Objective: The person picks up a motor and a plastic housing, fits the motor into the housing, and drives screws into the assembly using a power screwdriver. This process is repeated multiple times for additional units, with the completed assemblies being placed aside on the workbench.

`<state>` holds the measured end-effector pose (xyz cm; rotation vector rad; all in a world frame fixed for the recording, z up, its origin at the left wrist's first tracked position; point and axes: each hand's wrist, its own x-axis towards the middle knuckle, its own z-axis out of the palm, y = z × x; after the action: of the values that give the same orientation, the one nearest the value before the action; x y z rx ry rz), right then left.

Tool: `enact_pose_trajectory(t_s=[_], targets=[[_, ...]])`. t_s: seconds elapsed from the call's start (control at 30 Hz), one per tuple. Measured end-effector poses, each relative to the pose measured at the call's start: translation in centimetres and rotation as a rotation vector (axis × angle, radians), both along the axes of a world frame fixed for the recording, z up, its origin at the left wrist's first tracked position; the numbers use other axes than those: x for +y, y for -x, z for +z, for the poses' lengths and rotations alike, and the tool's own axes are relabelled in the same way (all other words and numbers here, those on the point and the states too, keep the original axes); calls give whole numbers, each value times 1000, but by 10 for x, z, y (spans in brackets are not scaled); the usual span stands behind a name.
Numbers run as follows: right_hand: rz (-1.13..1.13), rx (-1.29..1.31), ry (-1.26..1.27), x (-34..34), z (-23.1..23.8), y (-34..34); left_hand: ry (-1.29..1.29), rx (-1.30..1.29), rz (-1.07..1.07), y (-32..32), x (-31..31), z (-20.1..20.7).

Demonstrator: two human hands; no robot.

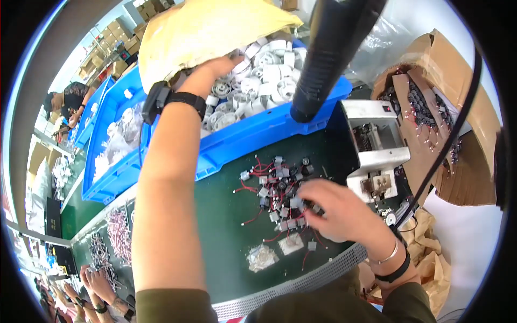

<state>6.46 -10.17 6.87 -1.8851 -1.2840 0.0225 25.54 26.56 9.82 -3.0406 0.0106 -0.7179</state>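
My left hand (216,67) reaches into the far blue bin (253,129), among white round plastic parts (264,70). A yellow bag (210,27) overhangs the hand, and its fingertips are hidden, so I cannot tell their grip. At the right edge of a pile of small grey and black motors with red wires (280,188), my right hand (335,209) is slightly blurred. Its fingers and thumb are curled inward over the motors. What lies between them I cannot make out.
Right of the pile stands a white bench device (371,140). Behind it an open cardboard box (458,177) holds wired parts. A black tube (334,54) hangs over the bin. Small clear bags (262,258) lie near the table's front edge. Co-workers' hands (99,285) are at lower left.
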Motion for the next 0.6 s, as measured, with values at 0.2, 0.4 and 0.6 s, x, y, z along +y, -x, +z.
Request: enact_pose_trajectory(t_s=[0.2,0.4,0.6], targets=[[40,141,-129,-11,20,14,-36,108,115,35,18,-2],[-36,681,-330,-62,7,15,354,152,12,208,-78,47],[-226,696,-437,-78,6,15,479,-216,-266,246,-187,-13]])
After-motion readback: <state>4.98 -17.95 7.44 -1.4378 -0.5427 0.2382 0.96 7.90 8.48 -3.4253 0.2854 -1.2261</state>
